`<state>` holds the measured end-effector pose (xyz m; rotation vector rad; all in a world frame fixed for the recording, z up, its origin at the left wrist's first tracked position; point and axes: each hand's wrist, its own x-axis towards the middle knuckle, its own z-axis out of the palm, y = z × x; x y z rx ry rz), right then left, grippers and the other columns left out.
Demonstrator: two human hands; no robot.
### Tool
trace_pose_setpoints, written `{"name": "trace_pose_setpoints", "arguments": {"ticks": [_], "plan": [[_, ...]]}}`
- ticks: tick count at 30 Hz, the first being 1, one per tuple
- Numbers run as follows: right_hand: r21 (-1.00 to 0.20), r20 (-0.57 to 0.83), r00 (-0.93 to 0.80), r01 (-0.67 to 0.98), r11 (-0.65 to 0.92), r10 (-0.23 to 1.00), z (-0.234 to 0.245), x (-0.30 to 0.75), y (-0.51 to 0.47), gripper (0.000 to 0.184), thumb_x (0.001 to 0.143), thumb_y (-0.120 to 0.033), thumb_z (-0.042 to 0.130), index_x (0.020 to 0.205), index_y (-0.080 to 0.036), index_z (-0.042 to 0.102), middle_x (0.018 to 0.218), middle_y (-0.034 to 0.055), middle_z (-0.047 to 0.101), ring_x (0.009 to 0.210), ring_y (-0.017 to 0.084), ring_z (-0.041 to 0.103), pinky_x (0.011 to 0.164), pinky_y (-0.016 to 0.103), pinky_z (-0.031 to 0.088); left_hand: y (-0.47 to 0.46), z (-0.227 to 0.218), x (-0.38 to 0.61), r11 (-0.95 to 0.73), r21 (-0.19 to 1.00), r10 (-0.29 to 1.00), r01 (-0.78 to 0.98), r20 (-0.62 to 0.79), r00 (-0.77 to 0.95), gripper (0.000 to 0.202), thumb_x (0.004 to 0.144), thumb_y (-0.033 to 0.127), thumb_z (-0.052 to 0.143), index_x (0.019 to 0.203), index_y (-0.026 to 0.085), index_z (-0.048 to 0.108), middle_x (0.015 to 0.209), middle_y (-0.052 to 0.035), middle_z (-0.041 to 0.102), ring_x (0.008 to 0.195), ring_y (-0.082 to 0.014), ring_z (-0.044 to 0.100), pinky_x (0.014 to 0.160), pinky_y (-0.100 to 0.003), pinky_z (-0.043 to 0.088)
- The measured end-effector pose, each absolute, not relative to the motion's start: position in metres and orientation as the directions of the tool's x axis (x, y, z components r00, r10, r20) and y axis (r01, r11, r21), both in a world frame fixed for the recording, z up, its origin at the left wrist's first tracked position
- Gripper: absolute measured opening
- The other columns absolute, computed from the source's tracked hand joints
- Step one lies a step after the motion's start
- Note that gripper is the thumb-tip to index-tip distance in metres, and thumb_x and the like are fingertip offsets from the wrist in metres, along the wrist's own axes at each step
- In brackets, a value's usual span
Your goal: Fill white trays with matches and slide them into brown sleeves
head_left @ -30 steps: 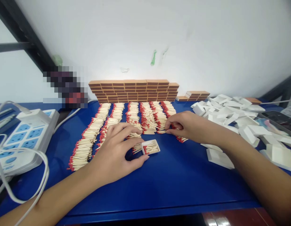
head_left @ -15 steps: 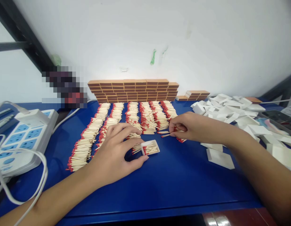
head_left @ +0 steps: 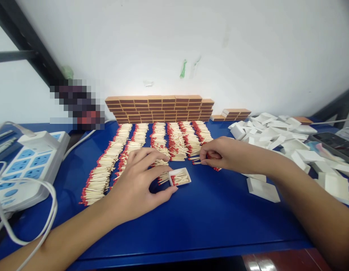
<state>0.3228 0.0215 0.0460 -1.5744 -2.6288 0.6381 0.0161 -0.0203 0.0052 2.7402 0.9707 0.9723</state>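
My left hand (head_left: 139,184) rests over the rows of matches, thumb and index finger at the left end of a small white matchbox tray (head_left: 188,181), steadying it. Inside the tray lie red-headed matches (head_left: 181,177), their heads towards the left. Farther right, my right hand (head_left: 219,152) has thumb and fingers pinched together at a few loose matches (head_left: 196,162) on the table, by the lower end of the matchstick rows (head_left: 177,145). Part of the rightmost row is hidden behind this hand.
Brown-sided matchboxes (head_left: 160,109) form a stacked wall at the back, with a smaller stack (head_left: 236,113) to its right. Empty white trays (head_left: 272,131) are heaped at right beside a phone (head_left: 334,145). A power strip (head_left: 44,180) with white cables occupies the left of the blue table (head_left: 191,229).
My right hand has shifted slightly left, its fingertips still at the loose matches. My left hand and the tray stay almost where they were.
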Motion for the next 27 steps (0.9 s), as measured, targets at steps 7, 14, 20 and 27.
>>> {"name": "trace_pose_setpoints", "arguments": {"ticks": [7, 14, 20, 27], "plan": [[-0.348, -0.137, -0.512, 0.826, 0.443, 0.848, 0.0483, 0.3189, 0.0181, 0.014, 0.097, -0.030, 0.062, 0.085, -0.025, 0.069, 0.065, -0.0024, 0.061, 0.057, 0.015, 0.052, 0.055, 0.029, 0.033, -0.0203, 0.0053, 0.0163, -0.795, 0.270, 0.592, 0.544, 0.541, 0.597, 0.021, 0.092, 0.033, 0.082, 0.108, 0.022, 0.075, 0.126, -0.0075, 0.074, 0.123, -0.0306, 0.063, 0.108, -0.053, 0.043], [-0.318, -0.167, -0.491, 0.848, 0.425, 0.855, 0.0497, 0.3203, 0.0192, 0.014, 0.093, -0.022, 0.060, 0.082, -0.024, 0.068, 0.071, -0.0005, 0.068, 0.062, 0.015, 0.058, 0.058, 0.029, 0.035, -0.0205, 0.0055, 0.0165, -0.792, 0.273, 0.596, 0.546, 0.538, 0.597, 0.020, 0.092, 0.032, 0.083, 0.107, 0.022, 0.075, 0.124, -0.0072, 0.074, 0.122, -0.0302, 0.063, 0.108, -0.053, 0.043], [-0.298, -0.169, -0.483, 0.856, 0.423, 0.859, 0.0500, 0.3176, 0.0207, 0.012, 0.097, -0.031, 0.062, 0.089, -0.025, 0.069, 0.068, -0.0016, 0.064, 0.060, 0.016, 0.056, 0.056, 0.028, 0.033, -0.0199, 0.0045, 0.0164, -0.795, 0.274, 0.592, 0.540, 0.540, 0.598, 0.021, 0.092, 0.033, 0.082, 0.109, 0.022, 0.075, 0.126, -0.0075, 0.074, 0.123, -0.0303, 0.063, 0.109, -0.052, 0.043], [-0.289, -0.183, -0.470, 0.865, 0.410, 0.863, 0.0510, 0.3176, 0.0189, 0.014, 0.096, -0.023, 0.060, 0.084, -0.024, 0.068, 0.069, -0.0016, 0.065, 0.062, 0.015, 0.057, 0.057, 0.028, 0.034, -0.0204, 0.0049, 0.0162, -0.797, 0.264, 0.587, 0.543, 0.548, 0.596, 0.021, 0.092, 0.033, 0.082, 0.108, 0.022, 0.075, 0.125, -0.0072, 0.075, 0.122, -0.0298, 0.064, 0.109, -0.052, 0.044]]}}
